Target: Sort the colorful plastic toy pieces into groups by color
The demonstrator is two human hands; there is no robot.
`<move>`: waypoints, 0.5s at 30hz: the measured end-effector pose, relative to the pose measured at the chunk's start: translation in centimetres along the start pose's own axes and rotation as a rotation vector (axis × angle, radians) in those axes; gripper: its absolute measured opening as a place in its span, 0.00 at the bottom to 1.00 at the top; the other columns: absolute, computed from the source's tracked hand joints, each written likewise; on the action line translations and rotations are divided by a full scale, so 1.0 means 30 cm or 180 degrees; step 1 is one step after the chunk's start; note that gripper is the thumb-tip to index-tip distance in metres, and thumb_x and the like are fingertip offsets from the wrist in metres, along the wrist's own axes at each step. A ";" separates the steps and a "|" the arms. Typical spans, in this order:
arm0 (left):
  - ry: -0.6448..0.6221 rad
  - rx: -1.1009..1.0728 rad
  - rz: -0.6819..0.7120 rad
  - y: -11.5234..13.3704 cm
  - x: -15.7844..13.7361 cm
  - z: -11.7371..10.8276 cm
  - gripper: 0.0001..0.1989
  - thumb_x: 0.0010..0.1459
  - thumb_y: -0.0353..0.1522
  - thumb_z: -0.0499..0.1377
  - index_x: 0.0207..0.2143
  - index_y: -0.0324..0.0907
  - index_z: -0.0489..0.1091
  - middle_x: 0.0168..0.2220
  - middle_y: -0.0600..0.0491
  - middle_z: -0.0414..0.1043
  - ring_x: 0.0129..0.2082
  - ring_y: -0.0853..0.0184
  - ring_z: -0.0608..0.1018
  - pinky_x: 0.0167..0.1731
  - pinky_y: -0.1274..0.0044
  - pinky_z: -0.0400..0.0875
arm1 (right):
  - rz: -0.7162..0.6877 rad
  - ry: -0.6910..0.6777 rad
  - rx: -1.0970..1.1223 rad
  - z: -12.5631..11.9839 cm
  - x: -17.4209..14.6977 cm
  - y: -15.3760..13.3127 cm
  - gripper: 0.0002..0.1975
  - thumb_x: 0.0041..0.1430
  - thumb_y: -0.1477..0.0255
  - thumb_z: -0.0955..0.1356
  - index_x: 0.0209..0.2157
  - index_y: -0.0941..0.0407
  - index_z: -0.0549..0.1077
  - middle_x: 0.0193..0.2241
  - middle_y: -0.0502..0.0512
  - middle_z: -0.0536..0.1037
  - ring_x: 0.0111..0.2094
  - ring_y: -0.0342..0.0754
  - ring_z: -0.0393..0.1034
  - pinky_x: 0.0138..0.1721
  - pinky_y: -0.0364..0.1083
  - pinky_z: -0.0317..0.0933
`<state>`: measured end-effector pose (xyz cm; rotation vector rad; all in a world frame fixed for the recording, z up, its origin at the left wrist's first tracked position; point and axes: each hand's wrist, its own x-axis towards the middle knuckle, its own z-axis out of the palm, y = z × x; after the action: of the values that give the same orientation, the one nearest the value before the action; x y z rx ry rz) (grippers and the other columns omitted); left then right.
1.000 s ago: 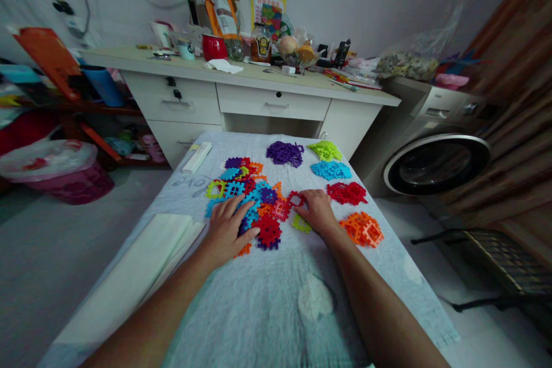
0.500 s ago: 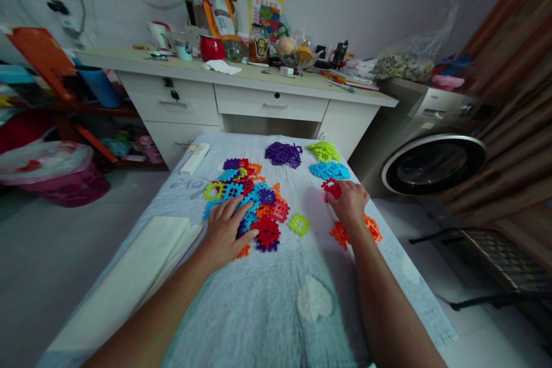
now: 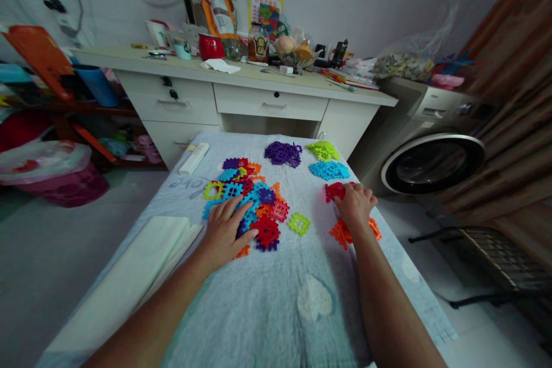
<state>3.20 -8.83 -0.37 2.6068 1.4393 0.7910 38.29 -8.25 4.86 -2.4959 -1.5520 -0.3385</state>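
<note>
My left hand (image 3: 226, 229) lies palm down with spread fingers on the left part of a mixed heap of plastic interlocking building pieces (image 3: 250, 207), in blue, red, purple, orange and green. My right hand (image 3: 357, 207) is over a small pile of red pieces (image 3: 334, 191), its fingers bent but apart and partly hiding it. Under that wrist lie orange pieces (image 3: 340, 234). A single lime-green square piece (image 3: 299, 223) rests between the two hands.
Farther back are piles of purple pieces (image 3: 283, 154), lime-green pieces (image 3: 324, 150) and blue pieces (image 3: 329, 170). A white box (image 3: 194, 159) and folded pale cloth (image 3: 142, 264) lie at left. Beyond the cloth-covered table stand a cluttered desk (image 3: 271, 104) and a washing machine (image 3: 431, 155).
My right hand has shifted slightly right and its fingers have spread, showing more of the red pieces. My left hand has stayed on the heap.
</note>
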 end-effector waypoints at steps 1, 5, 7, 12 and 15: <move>0.0001 0.0004 0.0007 0.000 0.000 0.000 0.27 0.61 0.46 0.55 0.60 0.44 0.64 0.62 0.41 0.61 0.61 0.49 0.64 0.58 0.54 0.60 | 0.0012 0.0006 -0.0029 -0.002 -0.002 -0.001 0.19 0.59 0.64 0.68 0.50 0.56 0.75 0.50 0.66 0.72 0.49 0.61 0.60 0.46 0.54 0.49; 0.0000 0.0000 0.0011 0.000 0.000 0.001 0.28 0.61 0.46 0.55 0.60 0.44 0.64 0.62 0.41 0.61 0.61 0.49 0.64 0.58 0.53 0.60 | -0.0034 0.0003 -0.0028 -0.014 -0.007 -0.003 0.18 0.59 0.64 0.68 0.49 0.57 0.76 0.49 0.66 0.71 0.49 0.62 0.60 0.46 0.55 0.50; 0.0009 0.0020 0.0019 0.000 -0.002 0.002 0.28 0.62 0.46 0.55 0.60 0.44 0.64 0.62 0.41 0.61 0.61 0.49 0.64 0.58 0.54 0.60 | -0.0093 0.0036 0.0027 -0.017 -0.008 -0.008 0.18 0.59 0.64 0.68 0.48 0.56 0.76 0.49 0.66 0.71 0.50 0.62 0.60 0.47 0.55 0.51; 0.0043 0.0068 0.0039 -0.005 -0.004 0.007 0.28 0.62 0.46 0.55 0.60 0.45 0.63 0.62 0.43 0.60 0.61 0.51 0.64 0.59 0.55 0.60 | -0.0432 0.0084 0.0437 -0.013 -0.025 -0.047 0.16 0.62 0.65 0.66 0.48 0.55 0.77 0.49 0.64 0.72 0.50 0.61 0.59 0.47 0.55 0.52; 0.0049 0.0018 0.0029 -0.007 -0.004 0.008 0.28 0.62 0.46 0.56 0.60 0.46 0.62 0.62 0.43 0.61 0.61 0.50 0.64 0.58 0.55 0.60 | -0.1043 -0.0147 0.0872 -0.017 -0.050 -0.089 0.15 0.62 0.65 0.66 0.47 0.55 0.76 0.49 0.62 0.73 0.50 0.59 0.61 0.48 0.53 0.53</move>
<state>3.10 -8.76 -0.70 2.6191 1.4367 0.8111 35.20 -8.52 5.01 -2.0595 -1.8853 -0.1021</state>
